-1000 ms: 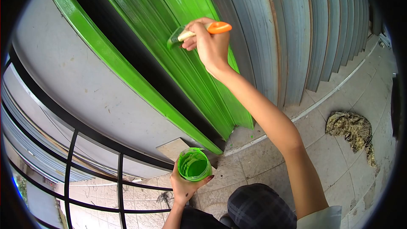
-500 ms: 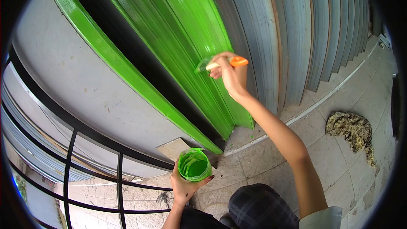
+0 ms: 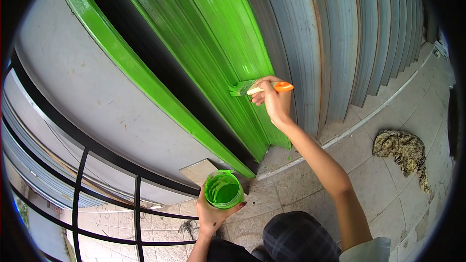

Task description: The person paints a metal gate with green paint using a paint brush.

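Observation:
My right hand (image 3: pixel 275 99) is closed round a paintbrush (image 3: pixel 257 88) with a pale handle and an orange end. Its green-coated bristles touch the green-painted metal panel (image 3: pixel 213 34), a little above the panel's lower end. Lower down, my left hand (image 3: pixel 212 216) grips a paint pot (image 3: pixel 224 189) from the side. The pot is open at the top, with green paint inside and smeared on its wall and rim. Wet-looking streaks run along the panel's ridges.
Unpainted grey metal panels (image 3: pixel 335 43) continue to the right. A green-edged grey board (image 3: pixel 111 82) and a black metal frame (image 3: pixel 80 174) stand left. On the tiled floor (image 3: pixel 349 165) lies a crumpled patterned cloth (image 3: pixel 400 153). A small flat tile (image 3: pixel 198 171) rests near the pot.
My right hand and the paintbrush have moved down and slightly right along the green panel. The left hand with the paint pot has hardly moved.

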The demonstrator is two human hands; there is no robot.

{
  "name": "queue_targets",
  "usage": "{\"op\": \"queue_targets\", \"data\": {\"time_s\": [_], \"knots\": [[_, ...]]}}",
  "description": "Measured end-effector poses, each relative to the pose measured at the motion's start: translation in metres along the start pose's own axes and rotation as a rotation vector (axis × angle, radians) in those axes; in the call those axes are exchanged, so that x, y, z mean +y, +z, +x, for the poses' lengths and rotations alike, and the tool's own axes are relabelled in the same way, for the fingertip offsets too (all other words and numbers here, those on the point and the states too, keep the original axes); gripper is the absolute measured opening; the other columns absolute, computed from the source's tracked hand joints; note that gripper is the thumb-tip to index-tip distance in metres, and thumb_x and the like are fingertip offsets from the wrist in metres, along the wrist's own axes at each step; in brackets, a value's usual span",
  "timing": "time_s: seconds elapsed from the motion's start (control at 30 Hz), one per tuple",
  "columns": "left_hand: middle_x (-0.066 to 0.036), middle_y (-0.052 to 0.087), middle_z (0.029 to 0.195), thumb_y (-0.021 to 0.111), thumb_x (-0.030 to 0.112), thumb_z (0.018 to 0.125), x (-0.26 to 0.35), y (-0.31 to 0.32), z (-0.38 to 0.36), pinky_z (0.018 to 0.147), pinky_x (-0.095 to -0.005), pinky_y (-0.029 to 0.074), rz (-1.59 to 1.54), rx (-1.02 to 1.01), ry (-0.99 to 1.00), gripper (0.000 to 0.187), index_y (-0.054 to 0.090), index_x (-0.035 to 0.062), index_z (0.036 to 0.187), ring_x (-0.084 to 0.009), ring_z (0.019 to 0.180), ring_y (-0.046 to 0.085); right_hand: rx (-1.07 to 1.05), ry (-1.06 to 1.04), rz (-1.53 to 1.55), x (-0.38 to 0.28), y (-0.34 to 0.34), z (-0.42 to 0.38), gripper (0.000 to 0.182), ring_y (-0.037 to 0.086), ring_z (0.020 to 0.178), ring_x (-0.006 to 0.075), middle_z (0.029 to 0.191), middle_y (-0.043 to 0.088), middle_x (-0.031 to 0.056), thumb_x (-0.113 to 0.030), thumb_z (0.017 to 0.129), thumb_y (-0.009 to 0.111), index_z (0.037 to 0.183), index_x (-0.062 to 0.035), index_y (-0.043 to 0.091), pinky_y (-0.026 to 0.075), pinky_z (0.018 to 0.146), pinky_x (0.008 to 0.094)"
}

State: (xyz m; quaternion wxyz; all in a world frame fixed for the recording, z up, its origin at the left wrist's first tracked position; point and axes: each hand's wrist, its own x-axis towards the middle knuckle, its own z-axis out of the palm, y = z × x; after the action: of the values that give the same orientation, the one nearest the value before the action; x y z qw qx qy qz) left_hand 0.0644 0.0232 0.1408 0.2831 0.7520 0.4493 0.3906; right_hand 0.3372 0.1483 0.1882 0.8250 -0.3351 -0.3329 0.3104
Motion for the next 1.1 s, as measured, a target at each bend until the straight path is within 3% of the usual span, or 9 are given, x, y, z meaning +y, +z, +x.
{"op": "queue_targets", "data": {"time_s": [0.17,0.33,0.67,0.77,0.97,1.1], "knots": [[-0.013,0.068,0.105,0.092,0.023,0.055,0.002,0.001,0.001,0.088,-0.032,0.051,-0.003,-0.008,0.005,0.081,0.053,-0.0066,0.119,-0.0195,0.096,0.066,-0.059,-0.142,0.066,-0.049,0.054,0.035,0.017,0.061,0.047,0.0142,0.063,0.064,0.0125,-0.008,0.083,0.055,0.075,0.0045,0.062,0.048,0.044,0.0254],[-0.013,0.067,0.107,0.092,0.019,0.054,0.006,0.0,0.001,0.092,-0.0341,0.05,-0.039,-0.015,-0.041,0.08,0.052,-0.0054,0.119,-0.0204,0.1,0.065,-0.072,-0.371,0.343,-0.077,0.079,0.049,0.015,0.063,0.051,0.0165,0.069,0.065,0.0141,-0.006,0.084,0.053,0.078,0.0046,0.062,0.05,0.047,0.0272],[-0.013,0.068,0.105,0.092,0.021,0.056,0.004,0.001,0.001,0.088,-0.0312,0.051,0.004,-0.011,0.017,0.079,0.053,-0.0063,0.118,-0.0187,0.095,0.066,0.019,0.028,0.038,0.044,-0.02,-0.031,0.016,0.06,0.048,0.0129,0.065,0.065,0.0122,-0.005,0.086,0.052,0.078,0.0042,0.063,0.048,0.045,0.0238],[-0.013,0.068,0.105,0.092,0.02,0.056,0.005,0.002,0.001,0.088,-0.0313,0.051,-0.031,-0.026,0.01,0.077,0.053,-0.0062,0.117,-0.0186,0.096,0.066,-0.011,-0.012,0.044,0.013,0.009,-0.021,0.017,0.06,0.048,0.0124,0.064,0.064,0.0113,-0.005,0.085,0.053,0.076,0.004,0.063,0.048,0.044,0.0242],[-0.013,0.066,0.108,0.092,0.018,0.055,0.012,0.002,0.0,0.092,-0.0337,0.049,-0.061,-0.029,-0.053,0.077,0.053,-0.0053,0.117,-0.0199,0.099,0.064,-0.136,-0.315,0.309,-0.081,0.095,0.011,0.014,0.06,0.049,0.0121,0.065,0.064,0.0095,-0.006,0.084,0.056,0.075,0.0025,0.062,0.047,0.044,0.0245],[-0.013,0.067,0.107,0.092,0.019,0.055,0.013,-0.001,-0.002,0.091,-0.0332,0.05,-0.021,-0.015,-0.038,0.078,0.053,-0.0056,0.118,-0.0193,0.098,0.065,-0.133,-0.264,0.351,-0.043,0.08,-0.009,0.013,0.062,0.054,0.0121,0.068,0.065,0.0105,-0.005,0.085,0.055,0.077,0.0029,0.062,0.047,0.047,0.0239]]}}
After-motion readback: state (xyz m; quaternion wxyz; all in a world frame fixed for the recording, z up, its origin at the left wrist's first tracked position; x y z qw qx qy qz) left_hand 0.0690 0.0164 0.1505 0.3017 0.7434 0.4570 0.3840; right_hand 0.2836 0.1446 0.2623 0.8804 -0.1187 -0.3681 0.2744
